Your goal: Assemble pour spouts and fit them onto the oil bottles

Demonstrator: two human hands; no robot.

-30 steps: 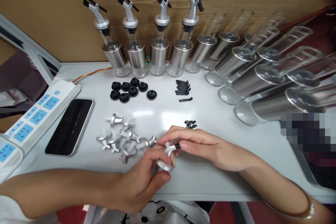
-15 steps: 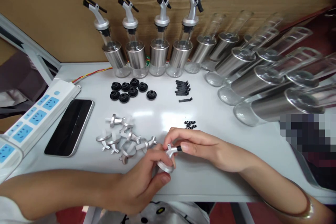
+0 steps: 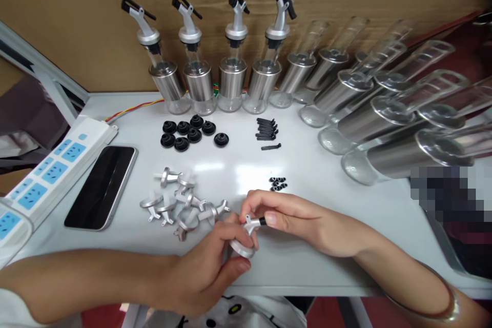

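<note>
Near the table's front edge, my left hand is closed around a silver pourer head, its round base between thumb and fingers. My right hand pinches a small black tip at the end of the pourer's spout. Left of my hands lies a heap of silver pourer heads with whitish stems. Small black tips lie just beyond my right hand. Farther back are black ribbed stoppers and thin black levers.
Four bottles with fitted pourers stand at the back. Several open glass bottles with steel sleeves fill the right side. A phone and a white power strip lie at the left; red and yellow wires run behind.
Both hands and the pourer head have shifted slightly toward the table's front edge. The grips look the same.
</note>
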